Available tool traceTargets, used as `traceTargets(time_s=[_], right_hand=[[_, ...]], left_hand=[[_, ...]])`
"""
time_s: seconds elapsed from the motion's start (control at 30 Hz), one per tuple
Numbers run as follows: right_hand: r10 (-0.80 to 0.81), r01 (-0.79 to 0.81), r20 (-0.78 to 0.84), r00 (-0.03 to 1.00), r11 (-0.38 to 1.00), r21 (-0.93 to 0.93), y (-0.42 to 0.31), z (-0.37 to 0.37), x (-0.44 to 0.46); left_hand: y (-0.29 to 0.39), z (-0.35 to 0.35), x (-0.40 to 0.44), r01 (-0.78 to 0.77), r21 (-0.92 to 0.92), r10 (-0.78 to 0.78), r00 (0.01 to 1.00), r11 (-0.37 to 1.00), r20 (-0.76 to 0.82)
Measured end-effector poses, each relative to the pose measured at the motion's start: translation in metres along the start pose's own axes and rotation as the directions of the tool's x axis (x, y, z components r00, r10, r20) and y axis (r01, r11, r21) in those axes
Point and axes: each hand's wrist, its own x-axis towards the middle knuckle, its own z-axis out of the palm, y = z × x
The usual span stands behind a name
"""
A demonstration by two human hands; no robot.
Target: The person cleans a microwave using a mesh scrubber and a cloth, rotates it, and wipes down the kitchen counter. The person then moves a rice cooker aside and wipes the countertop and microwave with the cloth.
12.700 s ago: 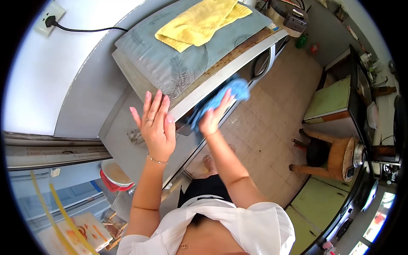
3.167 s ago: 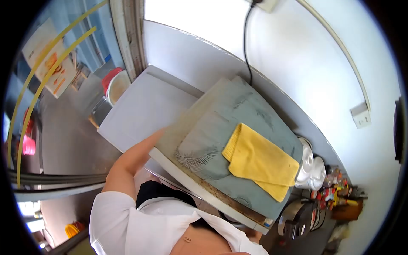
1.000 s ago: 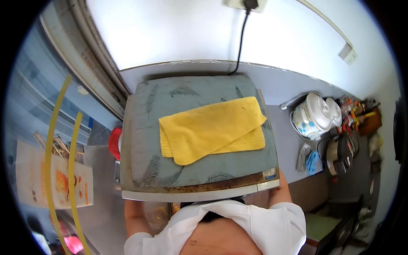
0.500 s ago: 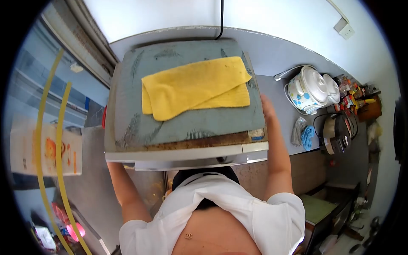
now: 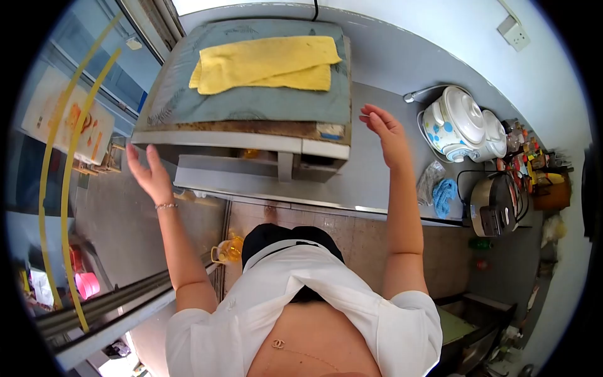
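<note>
A boxy metal appliance (image 5: 239, 139) with a rusty front edge stands on the grey counter. Its top carries a grey-green cloth cover (image 5: 282, 107) with a feather pattern, and a folded yellow cloth (image 5: 267, 66) lies on that. My left hand (image 5: 149, 174) is at the appliance's front left corner, fingers spread, holding nothing; whether a fingertip touches the edge I cannot tell. To the right of the appliance, apart from it, my right hand (image 5: 387, 135) is raised over the counter with loosely bent fingers and nothing in them.
Along the counter (image 5: 370, 160) to the right are a white lidded pot with blue dots (image 5: 449, 129), a blue cloth (image 5: 445, 198) and a dark cooker (image 5: 493, 204). A bottle of yellow oil (image 5: 231, 249) stands on the floor. Sliding window panes are at the left.
Both hands have come away from the appliance's sides, where they were mostly hidden. The appliance now appears higher and further left in view, with its hollow front and the counter edge showing.
</note>
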Motion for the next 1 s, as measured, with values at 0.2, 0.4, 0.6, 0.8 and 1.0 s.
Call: traceTargets(time_s=[0.2, 0.4, 0.6, 0.8, 1.0], right_hand=[[0.118, -0.119, 0.020, 0.993, 0.992, 0.047, 0.056, -0.004, -0.065], [0.484, -0.469, 0.002, 0.875, 0.846, 0.255, 0.113, 0.047, -0.124], [0.637, -0.541, 0.195, 0.745, 0.408, 0.735, 0.172, 0.072, -0.111], [0.506, -0.336, 0.082, 0.859, 0.434, 0.836, 0.187, 0.092, -0.106], [0.542, -0.292, -0.050, 0.839, 0.526, 0.799, 0.182, 0.099, -0.104]], left_hand=[[0.009, 0.008, -0.084, -0.129, 0.108, 0.099, 0.963, 0.986, 0.250], [-0.096, 0.018, -0.130, 0.771, -0.009, -0.692, 0.576, 0.637, 0.435], [-0.153, 0.014, -0.089, 0.935, -0.340, -0.747, 0.156, -0.099, 0.647], [-0.166, 0.051, -0.102, 0.916, -0.281, -0.642, 0.035, -0.286, 0.766], [-0.148, 0.081, -0.110, 0.950, -0.282, -0.676, 0.122, -0.132, 0.727]])
